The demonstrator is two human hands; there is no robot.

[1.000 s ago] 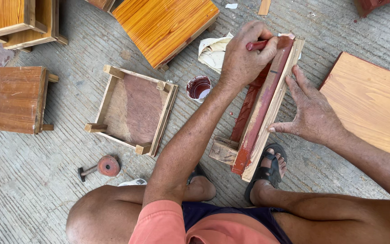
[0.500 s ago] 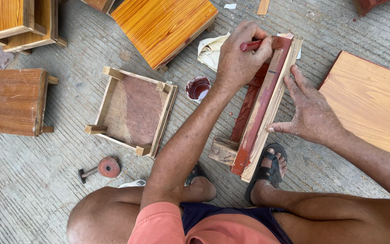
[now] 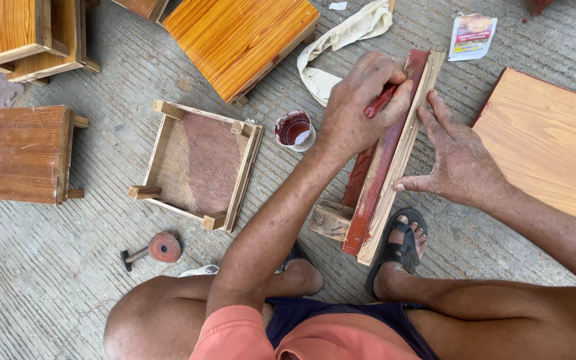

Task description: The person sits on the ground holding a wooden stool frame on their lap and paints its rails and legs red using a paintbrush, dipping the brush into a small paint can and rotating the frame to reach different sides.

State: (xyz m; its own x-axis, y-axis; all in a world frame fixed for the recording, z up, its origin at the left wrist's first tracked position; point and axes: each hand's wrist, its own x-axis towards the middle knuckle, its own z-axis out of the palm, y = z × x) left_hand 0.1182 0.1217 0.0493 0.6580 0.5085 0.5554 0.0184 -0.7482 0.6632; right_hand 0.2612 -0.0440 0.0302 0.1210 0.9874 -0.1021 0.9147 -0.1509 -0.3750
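Left hand (image 3: 361, 107) pinching red brush (image 3: 381, 100) on stool edge (image 3: 385, 157); right hand (image 3: 458, 160) spread flat beside it. One stain cup (image 3: 295, 130) just left; bare concrete floor (image 3: 48, 280) lower left.

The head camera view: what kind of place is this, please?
Probably an informal outdoor woodworking spot. The person sits on a grooved concrete floor, several small wooden stools lie around, and a cup of red-brown stain stands beside the stool being coated.

Left hand (image 3: 361, 107) with red brush (image 3: 381, 101) now lower along the wooden stool's (image 3: 388, 153) edge, nearer the person.
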